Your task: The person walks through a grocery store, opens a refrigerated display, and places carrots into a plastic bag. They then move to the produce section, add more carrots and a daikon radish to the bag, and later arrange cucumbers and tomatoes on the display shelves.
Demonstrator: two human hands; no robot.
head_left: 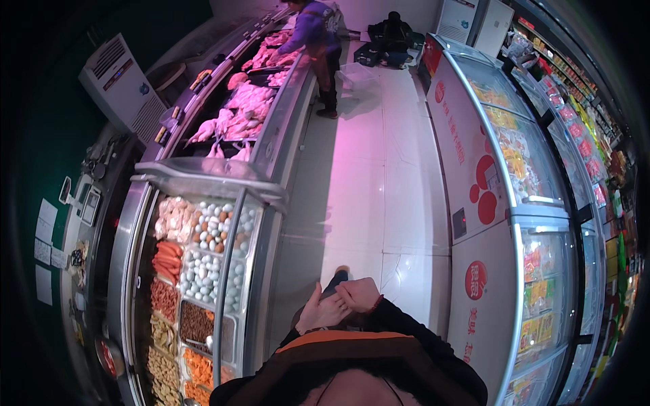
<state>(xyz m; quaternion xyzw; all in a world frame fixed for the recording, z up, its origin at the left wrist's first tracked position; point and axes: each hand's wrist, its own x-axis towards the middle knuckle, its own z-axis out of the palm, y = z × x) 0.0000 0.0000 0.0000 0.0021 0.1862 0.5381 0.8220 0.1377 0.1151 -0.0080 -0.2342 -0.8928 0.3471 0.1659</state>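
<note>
In front of my waist, my left hand [321, 312] is held palm inward with the thumb raised and the fingers stretched out. Its fingertips meet my right hand [360, 295], whose fingers are curled over; anything inside them is hidden. A red band [378, 302] circles my right wrist. Below and between the hands, part of my leg and a brown shoe [342, 269] show on the tiled floor [359, 196]. Nearest on the left is a glass-fronted display case [271, 237] with eggs [203, 267], sausages [167, 260] and other foods in trays.
Further along the left, a person [318, 40] reaches over a counter of raw poultry [240, 111]. Chest freezers [474, 196] line the aisle's right side, with packed shelves [596, 128] beyond. A translucent crate [359, 76] and a dark heap [389, 44] sit at the far end.
</note>
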